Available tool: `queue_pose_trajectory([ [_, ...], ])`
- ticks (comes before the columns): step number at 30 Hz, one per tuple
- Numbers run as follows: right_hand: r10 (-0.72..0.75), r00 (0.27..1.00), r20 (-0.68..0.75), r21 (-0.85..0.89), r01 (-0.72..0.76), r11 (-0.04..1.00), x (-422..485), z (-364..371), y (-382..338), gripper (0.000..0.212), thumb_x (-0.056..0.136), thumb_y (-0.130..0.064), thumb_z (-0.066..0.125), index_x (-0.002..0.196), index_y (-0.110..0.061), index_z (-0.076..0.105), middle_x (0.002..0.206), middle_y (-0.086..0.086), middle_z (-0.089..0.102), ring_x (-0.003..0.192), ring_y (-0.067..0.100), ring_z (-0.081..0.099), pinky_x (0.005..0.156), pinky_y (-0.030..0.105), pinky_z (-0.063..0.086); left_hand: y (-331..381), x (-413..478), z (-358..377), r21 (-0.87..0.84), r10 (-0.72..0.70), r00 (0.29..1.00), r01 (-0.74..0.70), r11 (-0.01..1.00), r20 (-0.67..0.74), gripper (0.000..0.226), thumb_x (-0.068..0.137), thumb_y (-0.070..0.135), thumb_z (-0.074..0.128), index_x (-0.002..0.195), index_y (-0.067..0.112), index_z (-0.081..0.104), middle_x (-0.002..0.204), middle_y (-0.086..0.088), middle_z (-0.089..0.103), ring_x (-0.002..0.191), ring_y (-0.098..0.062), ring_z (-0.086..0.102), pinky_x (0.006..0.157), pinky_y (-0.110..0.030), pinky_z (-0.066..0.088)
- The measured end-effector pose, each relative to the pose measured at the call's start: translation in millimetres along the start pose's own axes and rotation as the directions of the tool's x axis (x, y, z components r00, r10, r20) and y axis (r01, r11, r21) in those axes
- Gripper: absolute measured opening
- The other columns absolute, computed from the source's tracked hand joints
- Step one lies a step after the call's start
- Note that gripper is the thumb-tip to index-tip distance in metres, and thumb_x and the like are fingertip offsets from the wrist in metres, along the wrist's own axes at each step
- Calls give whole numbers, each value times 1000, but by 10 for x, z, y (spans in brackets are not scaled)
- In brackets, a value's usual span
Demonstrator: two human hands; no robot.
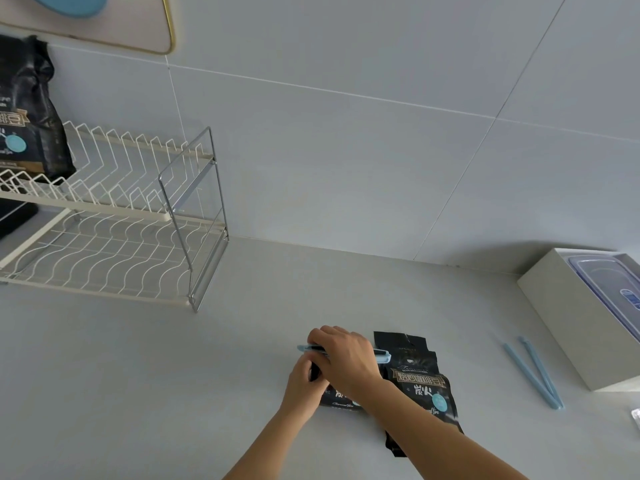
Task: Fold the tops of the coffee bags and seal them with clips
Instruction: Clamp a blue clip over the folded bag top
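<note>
On the grey bench (173, 375) the right hand (346, 358) presses closed over a pale blue clip (382, 356) laid across the top of a black coffee bag (337, 398), while the left hand (306, 382) pinches the bag's folded edge beneath it. A second coffee bag (420, 382) lies just beside, top unfolded, and a spare open clip (533, 372) rests well apart to the right, near a white box (561, 317)

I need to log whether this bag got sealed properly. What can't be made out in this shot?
- Whether the clip is snapped shut: right hand covers its middle.
- The fold on the left bag: hidden under both hands; left hand covers its edge.
- Bag on the rack: cut off by the left edge.
</note>
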State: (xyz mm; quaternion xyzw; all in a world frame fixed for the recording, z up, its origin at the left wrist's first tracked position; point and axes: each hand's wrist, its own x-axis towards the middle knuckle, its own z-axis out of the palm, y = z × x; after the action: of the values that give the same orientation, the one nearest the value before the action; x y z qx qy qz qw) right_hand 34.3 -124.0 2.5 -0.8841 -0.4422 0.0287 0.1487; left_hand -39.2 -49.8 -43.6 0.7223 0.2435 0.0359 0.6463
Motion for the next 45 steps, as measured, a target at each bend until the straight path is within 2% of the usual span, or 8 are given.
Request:
queue_pose_trajectory([
  [3, 41, 999, -16, 26, -41, 999, -20, 41, 15, 17, 90, -38, 46, 90, -24, 56, 83, -5, 63, 79, 16, 56, 63, 30, 38, 51, -15, -112, -66, -97, 991, 103, 993, 87, 11, 84, 8, 57, 73, 6, 61, 67, -4, 60, 67, -15, 55, 61, -15, 41],
  [7, 75, 997, -27, 54, -73, 996, -70, 102, 27, 17, 90, -38, 46, 92, -24, 56, 86, -5, 64, 81, 17, 57, 65, 31, 37, 36, -63, -264, -350, -206, 946, 287, 892, 251, 19, 83, 15, 52, 86, 12, 70, 84, -2, 67, 85, -12, 63, 83, -30, 44],
  [9, 71, 997, -30, 53, -69, 996, -83, 104, 33, 17, 91, -39, 46, 94, -25, 55, 88, -6, 64, 83, 16, 57, 65, 29, 35, 2, -70, -268, -437, -220, 945, 308, 845, 240, 23, 84, 18, 50, 87, 15, 72, 89, 0, 71, 93, -10, 65, 90, -32, 46],
  [14, 73, 997, -34, 73, -70, 995, -108, 82, 37, 21, 92, -44, 45, 97, -26, 55, 91, -7, 64, 86, 16, 57, 65, 28, 31, -54, -51, -274, -618, -249, 963, 259, 742, 105, 16, 81, 25, 62, 90, 18, 73, 96, -1, 75, 99, -13, 68, 83, -30, 49],
  [22, 84, 996, -23, 116, -80, 990, -115, 40, 55, 26, 92, -45, 45, 96, -24, 60, 89, -6, 66, 84, 15, 59, 70, 30, 40, -109, -35, -265, -617, -244, 969, 212, 758, 34, 15, 80, 32, 66, 86, 19, 71, 103, -4, 70, 108, -19, 61, 95, -35, 43],
  [31, 154, 988, -14, 156, -150, 976, -127, -23, 29, 22, 86, -46, 54, 87, -25, 56, 84, -8, 66, 74, 13, 57, 61, 26, 30, -73, -11, -218, -638, -228, 973, 194, 746, 29, 13, 87, 26, 60, 92, 17, 68, 95, -2, 72, 102, -20, 62, 100, -39, 41],
  [41, 151, 989, -3, 153, -148, 977, -161, -44, 64, 23, 83, -48, 58, 83, -25, 53, 80, -9, 64, 68, 11, 57, 56, 25, 38, -57, -62, -235, -606, -156, 982, 190, 772, 109, 21, 75, 40, 65, 86, 23, 69, 93, 1, 72, 102, -17, 62, 96, -36, 39],
  [45, 140, 989, -37, 154, -133, 979, -185, -50, 63, 24, 82, -48, 57, 80, -25, 52, 77, -9, 63, 64, 11, 55, 53, 24, 35, -14, -84, -205, -608, -137, 985, 175, 774, 108, 19, 77, 40, 62, 85, 24, 68, 90, 4, 71, 96, -13, 62, 80, -31, 43],
])
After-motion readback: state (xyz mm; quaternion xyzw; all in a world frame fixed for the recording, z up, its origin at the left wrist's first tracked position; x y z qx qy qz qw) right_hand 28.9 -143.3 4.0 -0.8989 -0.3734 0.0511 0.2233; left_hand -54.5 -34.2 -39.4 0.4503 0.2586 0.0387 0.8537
